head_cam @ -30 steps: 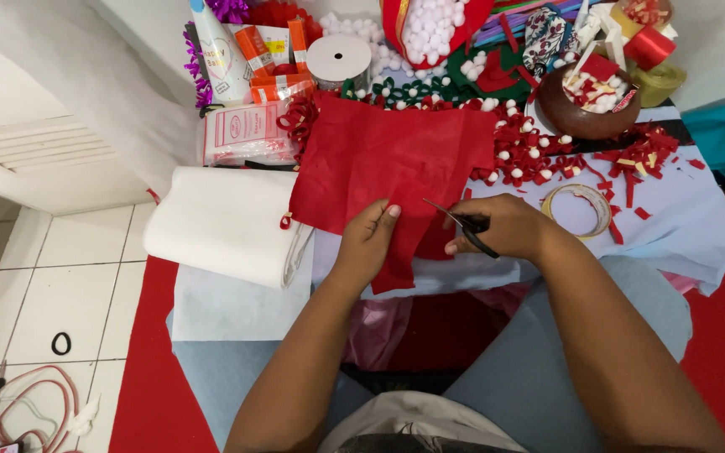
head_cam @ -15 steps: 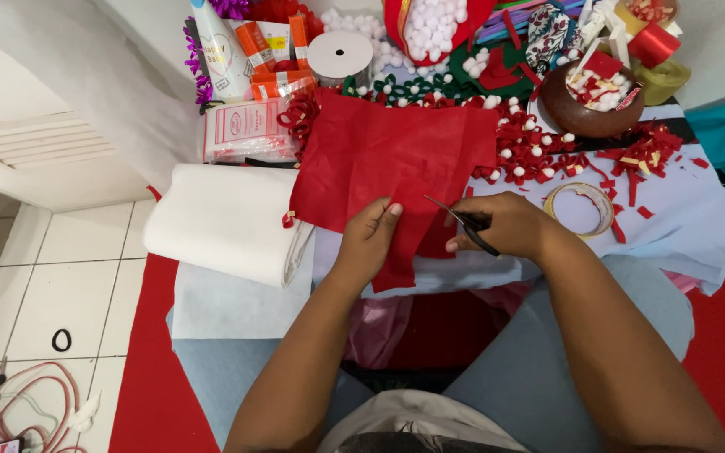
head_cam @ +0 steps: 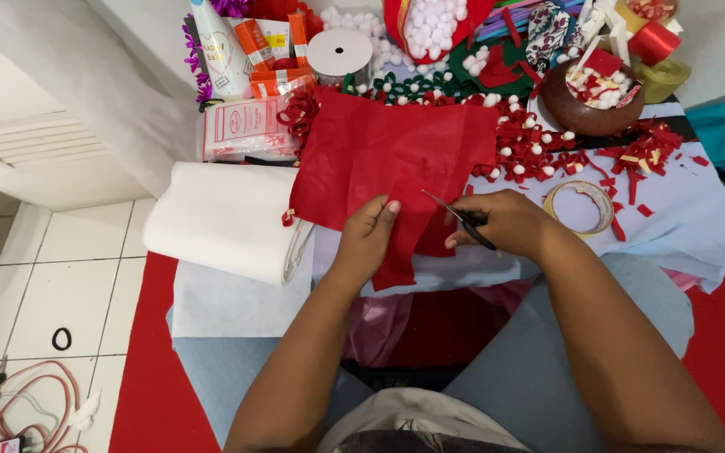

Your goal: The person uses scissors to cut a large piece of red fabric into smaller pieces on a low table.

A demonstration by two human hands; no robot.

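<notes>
A white fabric roll [head_cam: 228, 220], tape ring [head_cam: 579, 206], brown bowl [head_cam: 585, 109], ribbon spool [head_cam: 339, 54] and red scraps [head_cam: 644, 151] crowd the table.

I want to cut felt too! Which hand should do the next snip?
The right hand, probably: it holds the scissors at the red felt. The left hand pinches the felt steady.

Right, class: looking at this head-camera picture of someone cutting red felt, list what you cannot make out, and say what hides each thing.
- Scissors: handles hidden inside the right hand; only the thin blades show.
- Red felt: the part under the left hand is covered, so that hand's grip is unclear.
- Brown bowl: its contents are piled scraps too small to tell apart.
- Craft supplies along the top: cut off by the frame edge.
- Cables at bottom left: cut off by the corner.
</notes>
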